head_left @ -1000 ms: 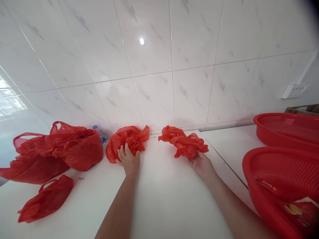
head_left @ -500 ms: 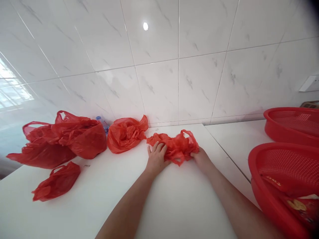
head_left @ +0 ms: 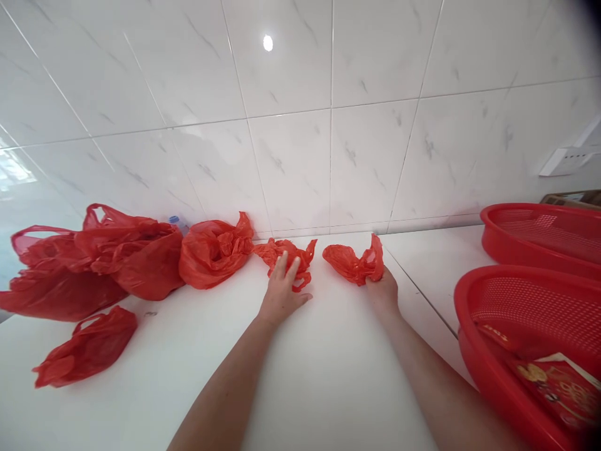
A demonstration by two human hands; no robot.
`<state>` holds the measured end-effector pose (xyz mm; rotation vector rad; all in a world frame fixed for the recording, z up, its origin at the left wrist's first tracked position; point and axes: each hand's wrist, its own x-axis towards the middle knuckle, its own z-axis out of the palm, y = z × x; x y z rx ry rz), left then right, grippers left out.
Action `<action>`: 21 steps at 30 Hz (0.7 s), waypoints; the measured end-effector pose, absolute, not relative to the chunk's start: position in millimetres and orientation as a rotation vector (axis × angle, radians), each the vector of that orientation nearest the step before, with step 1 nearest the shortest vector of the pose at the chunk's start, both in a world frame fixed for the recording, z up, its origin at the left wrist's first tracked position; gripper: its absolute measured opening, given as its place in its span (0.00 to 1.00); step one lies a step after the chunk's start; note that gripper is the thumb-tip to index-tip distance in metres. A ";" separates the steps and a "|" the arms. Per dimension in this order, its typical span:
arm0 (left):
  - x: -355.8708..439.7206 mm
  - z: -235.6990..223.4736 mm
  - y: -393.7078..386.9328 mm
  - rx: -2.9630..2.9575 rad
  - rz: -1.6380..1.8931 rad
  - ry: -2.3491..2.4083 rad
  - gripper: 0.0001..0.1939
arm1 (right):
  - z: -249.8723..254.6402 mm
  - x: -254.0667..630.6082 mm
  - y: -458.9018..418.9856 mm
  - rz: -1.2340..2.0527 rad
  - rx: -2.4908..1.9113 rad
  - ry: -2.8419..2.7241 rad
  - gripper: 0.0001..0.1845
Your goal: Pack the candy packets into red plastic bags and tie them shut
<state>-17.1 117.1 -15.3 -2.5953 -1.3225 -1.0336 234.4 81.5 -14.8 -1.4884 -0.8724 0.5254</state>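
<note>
Fingers (head_left: 280,266) of your left hand (head_left: 282,300) are spread apart over a flattened, crumpled bag of thin red plastic (head_left: 291,246), with the thumb pointing right along the white surface (head_left: 328,376); whether they press on the plastic or only hover cannot be told. Your right hand (head_left: 382,291) grips the right end of a small, puffed bag of glossy red plastic (head_left: 345,260), though most of its fingers are hidden from you. That puffed bag has its long axis roughly left to right, the rounded end facing your left hand and the flared end standing up by your right. It lies to the right of your left fingers, across a narrow gap that keeps the two bags apart, so your right hand is clearly the nearer. On your left, a rounded, bulging red plastic bag (head_left: 216,254) sits just beside the flattened one, with a heap of full red handled bags (head_left: 145,266) beyond. Past your right arm stands an oval, perforated red plastic basket (head_left: 462,294).
</note>
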 end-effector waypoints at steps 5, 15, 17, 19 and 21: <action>-14.0 -20.1 130.6 -2.626 -0.685 -1.584 0.31 | -14.2 233.2 80.9 0.555 -1.471 -0.875 0.13; 11.5 -11.6 86.9 -2.418 -1.046 -1.124 0.25 | -14.4 223.6 55.6 0.732 -1.341 -0.963 0.05; 20.9 -13.7 66.0 -2.501 -1.124 -1.113 0.30 | -16.0 216.6 44.2 0.832 -1.284 -1.026 0.05; 28.0 -16.3 52.6 -2.547 -1.218 -1.293 0.34 | -15.5 209.8 32.6 0.946 -1.214 -1.088 0.05; 30.5 -18.3 47.8 -2.590 -1.312 -1.572 0.32 | -12.8 205.8 23.4 1.074 -1.133 -1.078 0.07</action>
